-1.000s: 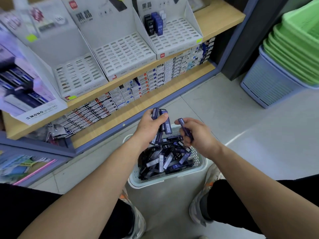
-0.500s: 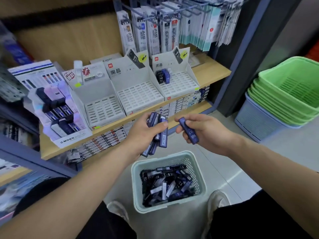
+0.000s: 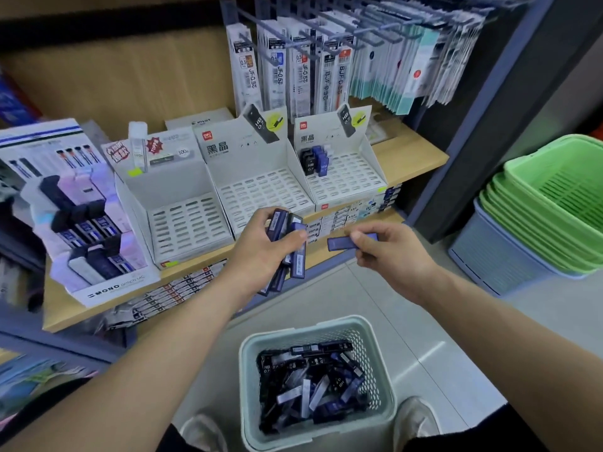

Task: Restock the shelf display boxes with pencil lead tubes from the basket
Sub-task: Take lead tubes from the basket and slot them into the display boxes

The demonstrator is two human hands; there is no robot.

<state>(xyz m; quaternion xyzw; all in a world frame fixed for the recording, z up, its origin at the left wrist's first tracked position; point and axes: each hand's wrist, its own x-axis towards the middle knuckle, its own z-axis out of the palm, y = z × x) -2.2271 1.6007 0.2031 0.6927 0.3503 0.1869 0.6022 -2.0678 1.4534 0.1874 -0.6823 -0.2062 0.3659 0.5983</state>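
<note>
Left hand (image 3: 261, 252) gripping a tube bundle (image 3: 290, 246), right hand (image 3: 388, 256) pinching one tube (image 3: 341, 244) — above basket (image 3: 251, 380), before boxes (image 3: 261, 177).

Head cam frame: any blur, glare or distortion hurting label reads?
Head view: centre sharp, HB 0.7 legible on the pencil lead tubes in the basket; left edge smeared around the MONO display; soft glare patch on the floor tile; wide-angle bending leans the shelf upright; single tube in the right hand unreadable.
</note>
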